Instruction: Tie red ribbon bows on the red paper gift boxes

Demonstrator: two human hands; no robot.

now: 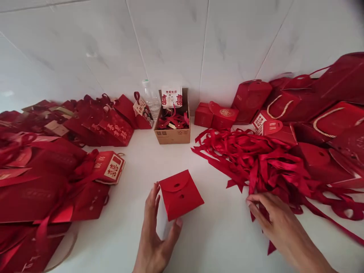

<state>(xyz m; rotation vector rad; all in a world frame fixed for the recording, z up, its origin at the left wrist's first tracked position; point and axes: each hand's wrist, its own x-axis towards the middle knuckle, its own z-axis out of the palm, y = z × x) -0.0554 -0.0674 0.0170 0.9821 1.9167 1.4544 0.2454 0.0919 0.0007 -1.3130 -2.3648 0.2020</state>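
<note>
A small red gift box [182, 197] with a rounded flap and two holes stands on the white table in front of me. Around its near left side, my left hand [157, 227] curves with thumb and fingers apart; the fingertips are at the box's edge, and I cannot tell whether they press on it. My right hand [269, 212] is at the near edge of a tangled heap of red ribbons [256, 155]. Its thumb and forefinger pinch a red ribbon [252, 189], whose tail may be the pointed end hanging below the hand.
A cardboard box [173, 136] with ribbon pieces and a printed card [172, 97] stands near the tiled wall. Beside it is a clear plastic bottle [152, 100]. Red gift boxes and bags crowd the left [42, 182] and right [309, 106]. A small box with white characters [110, 168] lies left.
</note>
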